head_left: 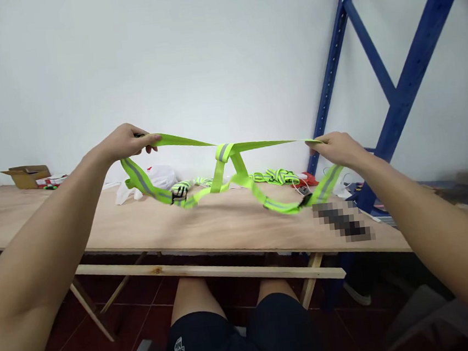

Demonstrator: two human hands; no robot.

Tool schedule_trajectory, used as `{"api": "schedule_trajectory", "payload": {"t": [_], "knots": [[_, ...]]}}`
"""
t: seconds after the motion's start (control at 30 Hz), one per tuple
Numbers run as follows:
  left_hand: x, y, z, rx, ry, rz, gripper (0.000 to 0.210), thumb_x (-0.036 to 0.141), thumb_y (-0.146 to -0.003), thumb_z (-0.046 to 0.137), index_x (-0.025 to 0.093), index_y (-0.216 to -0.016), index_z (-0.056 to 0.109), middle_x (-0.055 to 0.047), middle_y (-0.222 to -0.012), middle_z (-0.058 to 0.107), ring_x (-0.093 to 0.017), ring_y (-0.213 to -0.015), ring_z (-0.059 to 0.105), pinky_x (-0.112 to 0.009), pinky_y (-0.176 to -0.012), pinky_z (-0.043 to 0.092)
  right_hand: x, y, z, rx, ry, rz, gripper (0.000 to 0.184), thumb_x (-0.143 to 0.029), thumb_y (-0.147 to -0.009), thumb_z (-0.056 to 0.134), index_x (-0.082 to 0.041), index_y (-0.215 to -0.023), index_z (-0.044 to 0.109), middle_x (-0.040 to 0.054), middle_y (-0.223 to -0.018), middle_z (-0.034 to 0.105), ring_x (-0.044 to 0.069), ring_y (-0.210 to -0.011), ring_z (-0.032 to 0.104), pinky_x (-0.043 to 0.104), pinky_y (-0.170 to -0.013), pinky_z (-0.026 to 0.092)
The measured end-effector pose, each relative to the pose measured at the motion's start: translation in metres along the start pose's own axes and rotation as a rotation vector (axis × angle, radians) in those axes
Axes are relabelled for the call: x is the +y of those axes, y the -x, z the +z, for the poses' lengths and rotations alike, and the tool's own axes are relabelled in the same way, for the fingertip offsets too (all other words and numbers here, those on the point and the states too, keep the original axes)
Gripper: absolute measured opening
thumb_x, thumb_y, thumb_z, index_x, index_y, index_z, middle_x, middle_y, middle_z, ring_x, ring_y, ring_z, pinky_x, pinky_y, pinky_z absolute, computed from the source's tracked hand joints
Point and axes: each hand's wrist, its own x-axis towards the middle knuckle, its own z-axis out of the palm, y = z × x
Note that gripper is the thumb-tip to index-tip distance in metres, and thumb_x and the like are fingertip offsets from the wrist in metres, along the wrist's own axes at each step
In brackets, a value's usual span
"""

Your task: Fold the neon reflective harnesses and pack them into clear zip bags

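Note:
A neon yellow-green reflective safety harness (pixel 226 152) with grey stripes is stretched in the air above the table. My left hand (pixel 131 141) pinches one side of it, and my right hand (pixel 334 146) pinches the other. Between them the upper strap runs nearly taut, with a loop at its middle. Lower straps sag below, carrying a black buckle (pixel 179 195) on the left and a black fitting (pixel 305 200) on the right. Something dark shows at my left fingers, partly hidden.
The wooden table (pixel 230 220) spans the view. At its back lie more neon straps (pixel 279 176), a white plastic bag (pixel 162 177) and a red item (pixel 309 179). A cardboard box (pixel 27 176) stands far left. Blue rack posts (pixel 408 70) rise at right. A blurred-out dark object (pixel 342 223) lies front right.

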Motion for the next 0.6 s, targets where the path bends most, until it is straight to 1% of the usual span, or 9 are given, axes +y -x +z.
{"api": "schedule_trajectory", "payload": {"t": [0.1, 0.2, 0.3, 0.37, 0.43, 0.53, 0.6], "knots": [[-0.008, -0.003, 0.006, -0.023, 0.014, 0.006, 0.042, 0.058, -0.078, 0.064, 0.018, -0.081, 0.078, -0.009, -0.071, 0.068, -0.018, -0.059, 0.051, -0.034, -0.058, 0.036, 0.000, -0.004, 0.002, 0.005, -0.021, -0.023, 0.047, -0.062, -0.088, 0.050, -0.024, -0.073, 0.073, 0.0073, -0.070, 0.065, 0.027, -0.071, 0.059, 0.035, -0.064, 0.041], [-0.021, -0.004, 0.011, -0.032, 0.054, 0.001, 0.040, 0.058, -0.080, 0.063, 0.020, -0.085, 0.077, -0.010, -0.079, 0.071, -0.018, -0.059, 0.052, -0.034, -0.058, 0.036, -0.001, -0.006, 0.007, -0.012, -0.046, -0.025, 0.048, -0.062, -0.088, 0.050, -0.023, -0.077, 0.075, 0.0069, -0.071, 0.066, 0.026, -0.073, 0.060, 0.035, -0.066, 0.041], [-0.036, -0.014, 0.027, -0.052, 0.002, -0.017, 0.045, 0.062, -0.081, 0.059, 0.021, -0.089, 0.077, -0.010, -0.084, 0.072, -0.019, -0.061, 0.054, -0.032, -0.059, 0.038, -0.003, -0.017, 0.026, -0.083, -0.033, -0.031, 0.047, -0.061, -0.088, 0.051, -0.023, -0.080, 0.077, 0.0063, -0.072, 0.068, 0.025, -0.073, 0.060, 0.033, -0.067, 0.042], [-0.045, -0.028, 0.048, -0.054, -0.084, -0.005, 0.051, 0.064, -0.084, 0.053, 0.021, -0.096, 0.077, -0.010, -0.090, 0.073, -0.021, -0.070, 0.059, -0.031, -0.063, 0.041, -0.005, -0.030, 0.048, -0.167, -0.004, -0.034, 0.047, -0.059, -0.088, 0.051, -0.021, -0.082, 0.078, 0.0066, -0.072, 0.068, 0.024, -0.073, 0.061, 0.032, -0.068, 0.043], [-0.052, -0.048, 0.076, -0.025, -0.183, 0.015, 0.054, 0.063, -0.089, 0.045, 0.022, -0.107, 0.074, -0.010, -0.098, 0.073, -0.025, -0.084, 0.063, -0.032, -0.072, 0.045, -0.007, -0.045, 0.079, -0.258, 0.042, -0.007, 0.046, -0.056, -0.088, 0.053, -0.018, -0.085, 0.078, 0.0084, -0.073, 0.070, 0.024, -0.073, 0.064, 0.032, -0.068, 0.044], [-0.055, -0.074, 0.127, 0.034, -0.302, 0.000, 0.054, 0.057, -0.096, 0.035, 0.021, -0.123, 0.065, -0.015, -0.119, 0.067, -0.032, -0.107, 0.061, -0.040, -0.088, 0.048, -0.011, -0.058, 0.131, -0.351, 0.110, 0.062, 0.044, -0.049, -0.090, 0.054, -0.012, -0.092, 0.078, 0.0141, -0.084, 0.073, 0.027, -0.082, 0.068, 0.033, -0.073, 0.047], [-0.051, -0.081, 0.161, 0.024, -0.351, -0.078, 0.059, 0.057, -0.098, 0.032, 0.018, -0.136, 0.054, -0.021, -0.137, 0.056, -0.037, -0.121, 0.055, -0.047, -0.096, 0.046, -0.012, -0.057, 0.163, -0.377, 0.129, 0.067, 0.045, -0.047, -0.091, 0.055, -0.009, -0.100, 0.076, 0.0180, -0.096, 0.074, 0.029, -0.092, 0.069, 0.034, -0.079, 0.049]]}}
